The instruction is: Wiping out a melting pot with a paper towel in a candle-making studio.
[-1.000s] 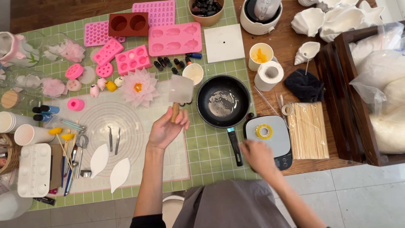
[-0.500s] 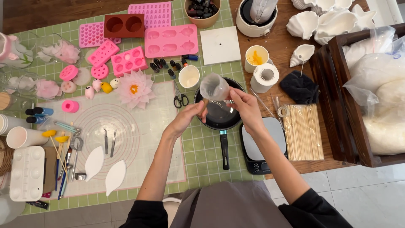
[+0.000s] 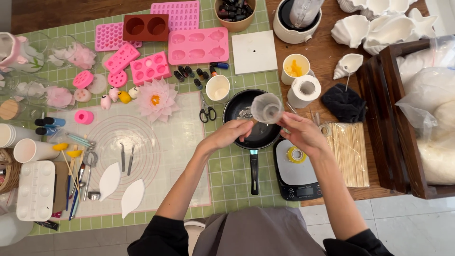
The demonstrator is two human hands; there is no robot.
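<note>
Holding the cup (image 3: 267,108) over the pan (image 3: 251,124), our left hand (image 3: 233,133) and right hand (image 3: 299,132) grasp it; pouring looks unfinished.

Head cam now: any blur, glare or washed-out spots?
Head view: even, soft light, table sharp; the clear cup between left hand and right hand looks slightly smeared; white bags at the right edge are nearly washed out.

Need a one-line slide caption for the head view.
Both hands hold a clear cup above a black pan on a craft table.
</note>
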